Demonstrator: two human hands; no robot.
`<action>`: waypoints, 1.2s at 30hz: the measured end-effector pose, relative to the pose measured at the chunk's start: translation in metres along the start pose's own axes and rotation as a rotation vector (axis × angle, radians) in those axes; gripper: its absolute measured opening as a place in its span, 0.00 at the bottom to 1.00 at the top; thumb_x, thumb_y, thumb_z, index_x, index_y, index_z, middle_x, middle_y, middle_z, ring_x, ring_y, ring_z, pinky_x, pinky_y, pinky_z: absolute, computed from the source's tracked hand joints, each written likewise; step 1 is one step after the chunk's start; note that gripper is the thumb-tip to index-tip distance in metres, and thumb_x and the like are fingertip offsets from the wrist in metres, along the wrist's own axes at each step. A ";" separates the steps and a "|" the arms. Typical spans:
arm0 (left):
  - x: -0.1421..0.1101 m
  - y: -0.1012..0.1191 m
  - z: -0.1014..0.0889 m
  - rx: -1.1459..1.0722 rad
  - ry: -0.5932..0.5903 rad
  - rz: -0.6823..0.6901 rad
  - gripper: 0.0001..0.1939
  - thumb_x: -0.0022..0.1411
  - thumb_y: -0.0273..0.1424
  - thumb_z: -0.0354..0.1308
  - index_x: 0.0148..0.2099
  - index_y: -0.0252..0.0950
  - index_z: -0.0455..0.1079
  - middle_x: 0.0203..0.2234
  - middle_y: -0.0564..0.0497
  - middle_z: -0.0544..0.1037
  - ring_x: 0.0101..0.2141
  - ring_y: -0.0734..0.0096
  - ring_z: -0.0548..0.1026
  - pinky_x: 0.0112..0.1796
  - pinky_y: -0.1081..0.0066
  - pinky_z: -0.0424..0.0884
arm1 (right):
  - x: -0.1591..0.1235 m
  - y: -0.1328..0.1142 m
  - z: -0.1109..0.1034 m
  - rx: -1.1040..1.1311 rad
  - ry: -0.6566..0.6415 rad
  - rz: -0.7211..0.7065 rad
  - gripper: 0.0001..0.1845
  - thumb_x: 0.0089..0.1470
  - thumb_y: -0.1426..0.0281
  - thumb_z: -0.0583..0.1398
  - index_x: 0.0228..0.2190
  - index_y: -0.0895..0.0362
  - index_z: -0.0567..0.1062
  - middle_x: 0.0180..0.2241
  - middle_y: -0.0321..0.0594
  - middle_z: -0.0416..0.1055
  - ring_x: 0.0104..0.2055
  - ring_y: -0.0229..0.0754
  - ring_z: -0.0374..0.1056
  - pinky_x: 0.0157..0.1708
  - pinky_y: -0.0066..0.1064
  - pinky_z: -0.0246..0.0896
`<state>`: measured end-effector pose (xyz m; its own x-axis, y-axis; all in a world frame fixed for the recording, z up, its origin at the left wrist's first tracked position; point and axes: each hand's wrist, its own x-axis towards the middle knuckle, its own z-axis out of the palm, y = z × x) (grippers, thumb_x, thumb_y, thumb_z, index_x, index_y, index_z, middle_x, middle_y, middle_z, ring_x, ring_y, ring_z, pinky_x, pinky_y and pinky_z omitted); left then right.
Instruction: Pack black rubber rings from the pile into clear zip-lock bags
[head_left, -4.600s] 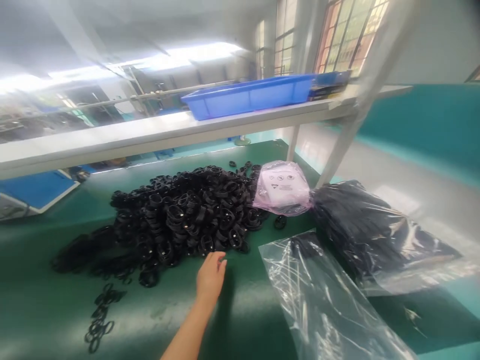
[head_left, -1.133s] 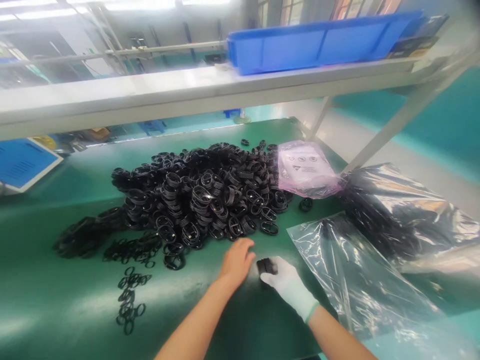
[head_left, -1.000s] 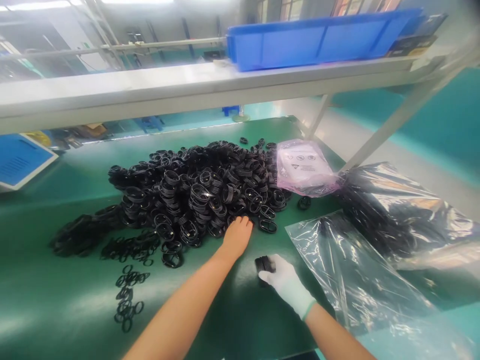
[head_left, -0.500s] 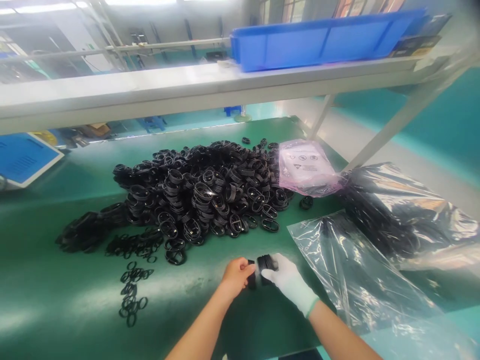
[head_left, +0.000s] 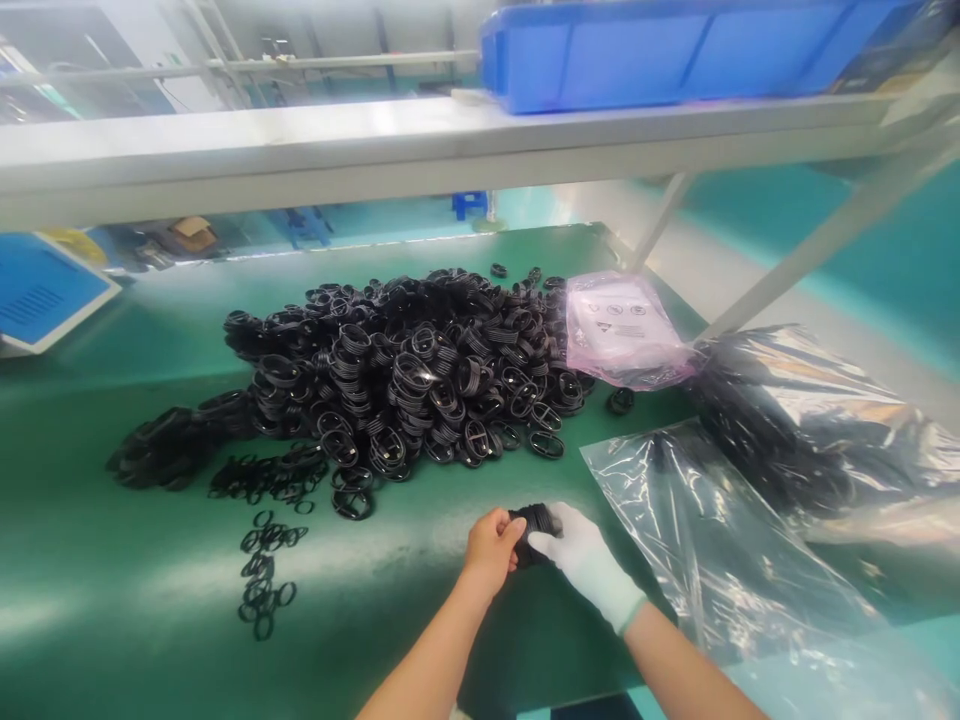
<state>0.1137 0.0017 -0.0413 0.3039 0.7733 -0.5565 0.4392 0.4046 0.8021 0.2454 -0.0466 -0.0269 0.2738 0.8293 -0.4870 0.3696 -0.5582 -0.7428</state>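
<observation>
Near the front of the green table (head_left: 360, 610), my bare left hand (head_left: 491, 548) and my white-gloved right hand (head_left: 589, 560) come together on a bundle of coiled black cables (head_left: 537, 530). My left fingers are closed on its left end, while the glove wraps the right end. How many coils it holds I cannot make out. Behind it lies a large heap of coiled black cables (head_left: 412, 385), some with metal plugs showing. Small black bands (head_left: 262, 580) are scattered to the left.
A clear plastic bag (head_left: 705, 520) lies flat at the right, beside a filled bag (head_left: 795, 440). A pink bag (head_left: 626, 325) sits by the heap. A shelf (head_left: 360, 165) crosses above, bearing a blue bin (head_left: 637, 55); its leg (head_left: 780, 255) stands at the right.
My left hand has moved right, bringing its black coils against those in my right hand; the gap between them has closed. The camera view has shifted slightly.
</observation>
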 end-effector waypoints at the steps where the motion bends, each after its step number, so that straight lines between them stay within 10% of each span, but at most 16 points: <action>1: 0.002 -0.001 0.002 0.015 0.001 -0.002 0.15 0.52 0.42 0.50 0.23 0.38 0.52 0.11 0.62 0.59 0.11 0.81 0.60 0.14 0.79 0.59 | -0.001 -0.003 0.000 -0.030 0.008 -0.007 0.15 0.42 0.64 0.58 0.35 0.56 0.69 0.34 0.40 0.70 0.37 0.41 0.66 0.36 0.30 0.59; 7: 0.006 0.003 -0.007 0.164 0.011 -0.010 0.13 0.56 0.40 0.48 0.24 0.38 0.57 0.14 0.58 0.64 0.16 0.77 0.65 0.19 0.76 0.62 | -0.001 -0.016 0.007 -0.210 0.065 0.131 0.27 0.33 0.62 0.62 0.39 0.57 0.67 0.38 0.44 0.64 0.39 0.45 0.65 0.37 0.32 0.58; 13: 0.030 0.053 -0.049 1.022 0.331 0.443 0.15 0.61 0.25 0.41 0.46 0.42 0.64 0.41 0.48 0.68 0.41 0.68 0.66 0.40 0.68 0.61 | 0.000 -0.015 0.007 -0.211 0.058 0.152 0.26 0.34 0.60 0.62 0.39 0.56 0.66 0.40 0.45 0.63 0.40 0.46 0.64 0.40 0.34 0.58; 19: 0.051 0.085 -0.060 1.335 0.217 0.566 0.11 0.58 0.22 0.45 0.35 0.37 0.68 0.37 0.47 0.67 0.41 0.65 0.64 0.40 0.65 0.60 | -0.001 -0.012 0.009 -0.192 0.071 0.138 0.26 0.34 0.61 0.62 0.39 0.56 0.66 0.39 0.44 0.63 0.41 0.46 0.63 0.41 0.33 0.57; 23: 0.021 0.088 -0.067 1.152 0.186 0.536 0.05 0.58 0.31 0.49 0.34 0.39 0.66 0.36 0.52 0.68 0.39 0.69 0.66 0.35 0.71 0.60 | -0.002 -0.012 0.009 -0.190 0.078 0.133 0.26 0.35 0.61 0.61 0.39 0.56 0.66 0.39 0.43 0.63 0.39 0.45 0.64 0.40 0.33 0.57; 30: 0.002 0.037 -0.058 0.118 -0.057 -0.096 0.19 0.48 0.47 0.54 0.22 0.36 0.59 0.10 0.61 0.57 0.13 0.81 0.55 0.18 0.77 0.50 | -0.004 -0.012 0.007 -0.211 0.070 0.070 0.24 0.36 0.61 0.61 0.38 0.56 0.67 0.37 0.42 0.64 0.40 0.45 0.63 0.40 0.33 0.57; 36: 0.011 0.000 -0.025 -0.060 0.007 -0.162 0.22 0.48 0.51 0.52 0.20 0.37 0.54 0.07 0.61 0.56 0.10 0.83 0.54 0.14 0.78 0.52 | -0.003 -0.006 0.009 -0.223 0.059 0.051 0.23 0.38 0.61 0.60 0.38 0.57 0.66 0.36 0.42 0.65 0.38 0.44 0.64 0.37 0.32 0.58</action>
<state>0.0959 0.0219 -0.0421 0.2277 0.6989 -0.6780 0.4306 0.5522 0.7139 0.2341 -0.0451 -0.0255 0.3465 0.8005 -0.4890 0.5390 -0.5966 -0.5946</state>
